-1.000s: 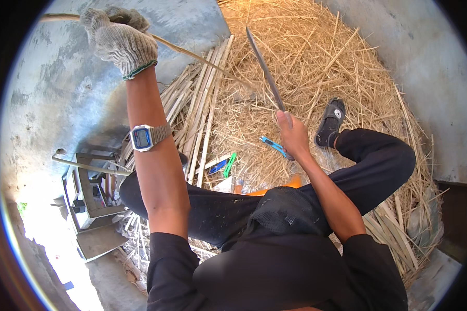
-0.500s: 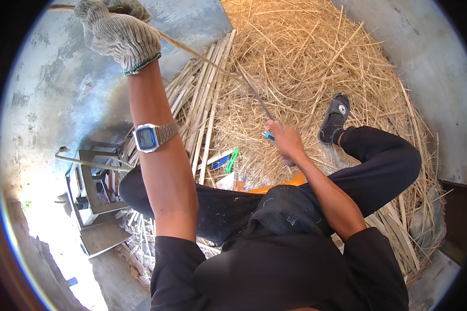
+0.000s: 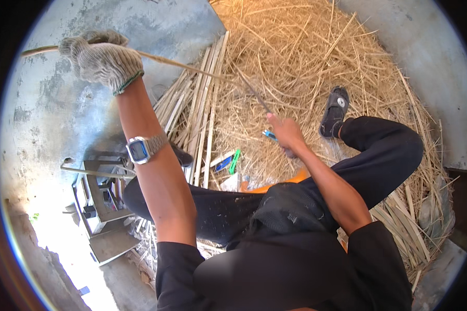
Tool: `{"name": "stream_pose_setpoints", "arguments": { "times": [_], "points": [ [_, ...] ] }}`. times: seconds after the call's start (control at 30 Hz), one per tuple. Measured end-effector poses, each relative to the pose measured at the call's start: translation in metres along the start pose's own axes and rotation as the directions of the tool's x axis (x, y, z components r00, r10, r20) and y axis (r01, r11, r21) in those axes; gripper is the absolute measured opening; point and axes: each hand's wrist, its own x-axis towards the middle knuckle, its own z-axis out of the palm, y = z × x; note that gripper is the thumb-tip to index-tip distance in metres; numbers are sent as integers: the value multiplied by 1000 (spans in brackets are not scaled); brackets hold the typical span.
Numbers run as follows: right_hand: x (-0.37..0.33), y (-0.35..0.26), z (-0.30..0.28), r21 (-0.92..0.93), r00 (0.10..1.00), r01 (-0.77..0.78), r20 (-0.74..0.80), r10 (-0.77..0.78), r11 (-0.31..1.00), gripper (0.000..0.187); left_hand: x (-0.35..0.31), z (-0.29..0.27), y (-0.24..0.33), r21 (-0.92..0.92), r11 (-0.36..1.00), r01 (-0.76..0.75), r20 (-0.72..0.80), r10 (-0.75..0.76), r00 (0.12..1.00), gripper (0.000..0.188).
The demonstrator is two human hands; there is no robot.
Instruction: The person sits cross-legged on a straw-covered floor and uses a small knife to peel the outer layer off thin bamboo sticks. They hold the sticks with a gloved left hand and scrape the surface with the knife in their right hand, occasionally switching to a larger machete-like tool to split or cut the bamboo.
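Note:
At the upper left, my left hand (image 3: pixel 102 63), in a grey knitted glove, is closed around a thin bamboo strip (image 3: pixel 184 66). One end sticks out left of the glove; the other runs right over the straw-coloured shavings. Bare and also closed, my right hand (image 3: pixel 287 133) grips a knife in front of my lap. The knife's narrow dark blade (image 3: pixel 256 95) points up and left, its tip close to the strip's right end. Whether blade and strip touch, I cannot tell. The knife's handle is mostly hidden in my fist, and a small blue piece (image 3: pixel 269 135) shows beside it.
A deep heap of shavings (image 3: pixel 285 41) spreads ahead. Long split bamboo lengths (image 3: pixel 211 103) lie left of it. Near my lap are a green plastic piece (image 3: pixel 235 161), a blue one (image 3: pixel 223 164) and something orange (image 3: pixel 280 182). A wooden shelf box (image 3: pixel 106 194) stands left, by the wall (image 3: pixel 41 114).
My gloved left hand has come lower and slightly left, bringing the bamboo strip down to a flatter slant. My right hand and the knife have hardly moved.

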Motion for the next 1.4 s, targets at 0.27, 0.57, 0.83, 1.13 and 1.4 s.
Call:
{"name": "stream_pose_setpoints", "arguments": {
  "times": [0.27,0.57,0.83,1.13,1.4],
  "points": [
    [-2,24,22,1,838,502,-251,-485,865,53,12,-3,-2,222,975,3,-226,49,973,23],
    [3,31,30,-148,843,504,-130,-522,851,51,18,-14,3,241,970,31,-311,47,949,49],
    [8,26,32,-202,927,361,-35,-375,911,53,26,-17,-1,182,983,7,-220,34,975,56],
    [3,13,23,-126,798,564,-172,-578,816,59,5,-5,7,173,985,-21,-244,63,968,40],
    [34,56,37,-317,922,354,-41,-386,880,58,9,-7,-1,633,749,-196,-26,274,961,39]
  ]
}}
